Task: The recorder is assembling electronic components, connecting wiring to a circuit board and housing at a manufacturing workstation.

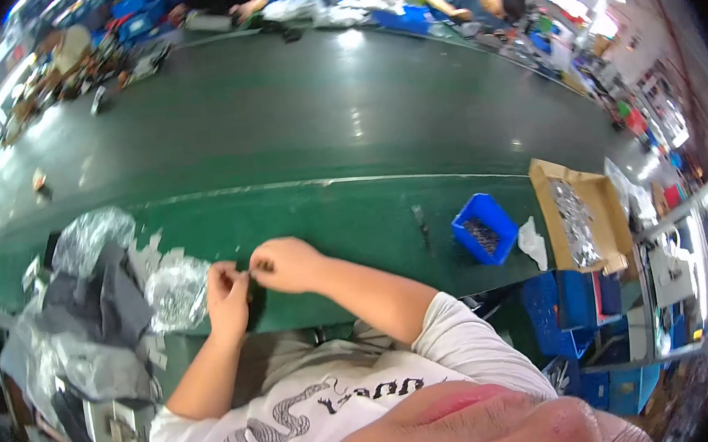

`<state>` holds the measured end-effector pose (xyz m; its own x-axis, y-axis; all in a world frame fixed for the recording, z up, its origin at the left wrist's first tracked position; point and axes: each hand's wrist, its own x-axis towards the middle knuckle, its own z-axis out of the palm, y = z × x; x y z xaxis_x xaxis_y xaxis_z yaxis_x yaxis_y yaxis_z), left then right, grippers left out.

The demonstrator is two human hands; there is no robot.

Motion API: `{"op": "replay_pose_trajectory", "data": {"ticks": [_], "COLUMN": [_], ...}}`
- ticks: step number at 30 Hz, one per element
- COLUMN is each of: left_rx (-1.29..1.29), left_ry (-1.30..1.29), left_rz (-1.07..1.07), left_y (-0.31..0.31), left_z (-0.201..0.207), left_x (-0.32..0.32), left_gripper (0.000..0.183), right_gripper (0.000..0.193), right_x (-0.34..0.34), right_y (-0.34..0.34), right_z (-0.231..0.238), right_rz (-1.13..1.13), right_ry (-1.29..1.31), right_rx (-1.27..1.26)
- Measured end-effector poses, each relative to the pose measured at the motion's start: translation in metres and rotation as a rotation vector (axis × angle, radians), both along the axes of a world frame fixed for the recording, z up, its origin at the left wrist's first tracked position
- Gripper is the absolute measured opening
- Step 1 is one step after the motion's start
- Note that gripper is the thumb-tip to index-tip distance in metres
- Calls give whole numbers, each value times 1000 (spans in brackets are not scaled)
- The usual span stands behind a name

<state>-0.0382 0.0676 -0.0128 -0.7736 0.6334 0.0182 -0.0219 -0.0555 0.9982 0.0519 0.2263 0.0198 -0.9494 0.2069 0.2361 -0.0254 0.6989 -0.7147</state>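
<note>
My left hand (226,300) and my right hand (292,265) meet over the near edge of the green table (346,222). The fingers of both are pinched together, almost touching. Whatever they hold is too small and too covered by the fingertips to name; only a dark speck shows between them. Right beside my left hand lies a clear plastic bag (175,294) with small shiny pieces in it. A thin dark tool (421,225) rests on the table, to the right of my right forearm.
A blue bin (504,217) of small dark parts stands at the right, by a crumpled white tissue (533,244) and a cardboard box (608,205) of silvery pieces. Grey cloth (106,300) and plastic wrap pile up at the left. Beyond runs a dark conveyor belt (317,105), with people across it.
</note>
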Motion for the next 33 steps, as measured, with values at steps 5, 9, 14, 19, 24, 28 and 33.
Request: {"op": "replay_pose_trajectory", "data": {"ticks": [5,9,14,19,24,28,33], "left_rx": [-7,33,46,59,67,58,57], "left_ry": [89,30,49,54,47,48,7], "left_rz": [-25,-38,-36,-82,-92,-97,-103], "left_y": [5,2,1,0,0,1,1], "left_z": [-1,-3,-4,-4,-7,-8,-5], "left_x": [-1,0,3,4,3,3,4], "left_gripper": [25,30,28,30,30,29,29], "right_gripper": [15,20,20,20,19,19,19], "right_x": [-5,-6,-5,-5,-4,-5,-5], "right_y": [12,8,7,7,9,9,10], "right_z": [-6,-1,-6,-4,-2,0,0], "right_rz": [-34,-27,-11,-7,-20,-34,-14], "right_ry": [-71,-148,-147,-176,-180,-206,-228], "right_rx": [-250,-329,-331,-315,-329,-353,-323]}}
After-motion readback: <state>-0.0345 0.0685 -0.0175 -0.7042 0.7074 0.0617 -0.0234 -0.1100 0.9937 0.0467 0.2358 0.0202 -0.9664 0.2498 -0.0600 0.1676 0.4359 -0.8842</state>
